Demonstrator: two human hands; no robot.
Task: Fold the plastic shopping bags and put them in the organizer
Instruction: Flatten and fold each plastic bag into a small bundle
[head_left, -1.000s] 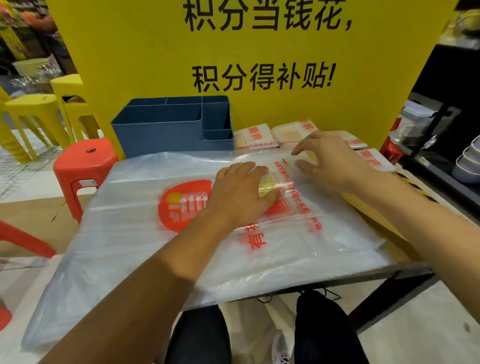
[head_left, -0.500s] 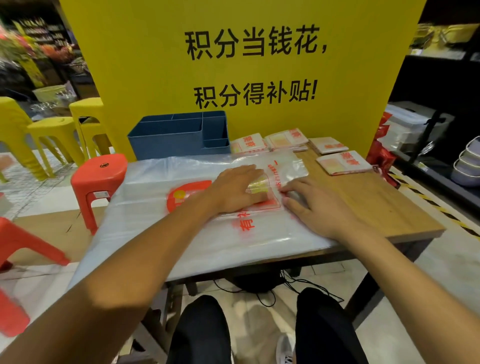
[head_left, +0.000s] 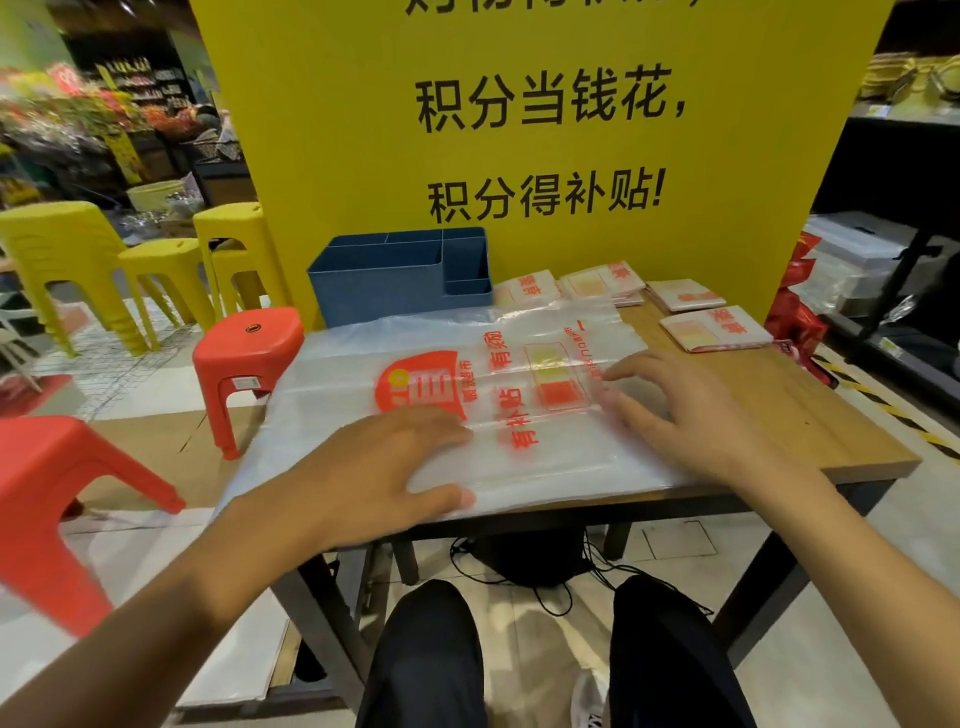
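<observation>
Spread flat over the wooden table (head_left: 810, 415): one clear plastic shopping bag (head_left: 519, 426) with red print, long axis running left to right, left end overhanging the table edge. Behind it, at the far edge against the yellow sign (head_left: 519, 130), the blue organizer (head_left: 400, 275), with folded bags (head_left: 717, 328) just right of it. Pressing the near left part, the left hand (head_left: 384, 467), fingers straight and spread. On the right end, the right hand (head_left: 680, 410), fingers apart, nearer the fold-over edge. Compared with half a second back: left hand slid nearer, uncovering the printed centre.
</observation>
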